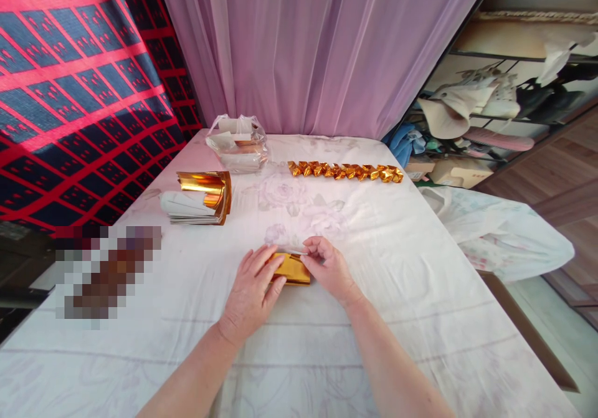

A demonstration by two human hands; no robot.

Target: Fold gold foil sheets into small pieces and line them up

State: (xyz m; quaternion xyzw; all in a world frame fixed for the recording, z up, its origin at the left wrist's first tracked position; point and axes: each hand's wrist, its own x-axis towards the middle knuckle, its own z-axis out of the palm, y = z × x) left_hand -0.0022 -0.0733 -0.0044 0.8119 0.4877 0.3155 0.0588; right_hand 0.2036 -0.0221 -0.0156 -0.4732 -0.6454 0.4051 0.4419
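Near the middle of the table lies a sheet of gold foil paper (294,271), partly folded, with a pale strip along its raised far edge. My left hand (252,281) rests over its left end, fingers stretched and apart, thumb by the near edge. At the right end, my right hand (329,268) pinches the far edge between thumb and fingers. The parts of the sheet beneath my fingers are hidden. Farther off to the left, a stack of gold foil sheets (205,189) with white backs stands curled.
A row of folded gold foil pieces (346,171) lies at the back right. A clear plastic bag (238,144) holding paper sits at the back left. Something blurred out (114,275) is at the left edge. Beyond the right edge are a white bag (514,234) and shelves.
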